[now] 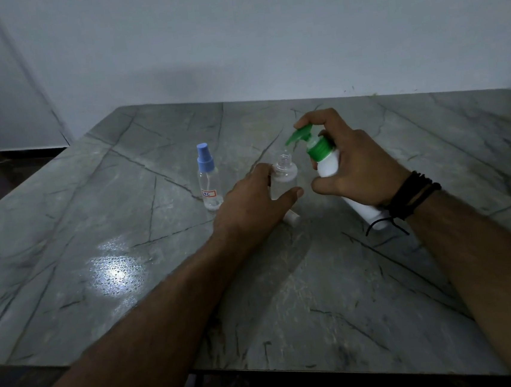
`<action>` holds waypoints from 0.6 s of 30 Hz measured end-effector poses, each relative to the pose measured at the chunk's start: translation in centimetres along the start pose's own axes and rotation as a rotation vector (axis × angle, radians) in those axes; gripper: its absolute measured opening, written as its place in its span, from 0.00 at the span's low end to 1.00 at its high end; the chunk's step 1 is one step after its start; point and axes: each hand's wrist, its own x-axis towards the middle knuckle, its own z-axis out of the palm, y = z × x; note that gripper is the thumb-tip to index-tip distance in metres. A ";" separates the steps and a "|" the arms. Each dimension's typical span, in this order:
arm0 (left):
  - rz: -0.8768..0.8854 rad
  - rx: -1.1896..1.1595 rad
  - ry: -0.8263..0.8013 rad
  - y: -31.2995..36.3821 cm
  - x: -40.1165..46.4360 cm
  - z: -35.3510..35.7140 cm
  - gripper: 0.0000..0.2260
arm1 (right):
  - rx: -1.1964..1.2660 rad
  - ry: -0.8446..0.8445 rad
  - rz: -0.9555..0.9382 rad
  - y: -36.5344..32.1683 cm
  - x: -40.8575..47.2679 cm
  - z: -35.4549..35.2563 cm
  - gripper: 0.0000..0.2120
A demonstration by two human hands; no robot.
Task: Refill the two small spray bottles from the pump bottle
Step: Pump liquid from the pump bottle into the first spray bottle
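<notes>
My left hand (pixel 253 201) grips a small clear spray bottle (pixel 284 175) that stands on the table with its cap off and its threaded neck open. My right hand (pixel 351 162) holds a white pump bottle (pixel 327 163) tilted toward it, a finger on top of the green pump head (pixel 300 134). The green nozzle tip hangs just above and to the right of the open neck. A second small clear spray bottle (pixel 209 179) with a blue sprayer top stands upright to the left, untouched. A small white piece (pixel 292 218), partly hidden, lies under my left hand.
The grey marble-patterned table (pixel 127 237) runs to a pale wall at the back. Its left edge drops to a dark floor and its front edge is close to me. A bright light reflection sits on the table at the left front.
</notes>
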 end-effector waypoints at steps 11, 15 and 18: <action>-0.003 0.007 0.006 -0.1 0.2 0.1 0.28 | -0.004 -0.009 0.011 0.0 0.1 0.0 0.34; -0.011 0.022 0.000 -0.1 0.3 0.2 0.28 | -0.011 -0.013 0.024 0.0 0.1 0.1 0.31; -0.003 0.014 0.008 0.0 0.2 0.1 0.28 | -0.001 -0.007 0.017 0.1 0.1 0.1 0.32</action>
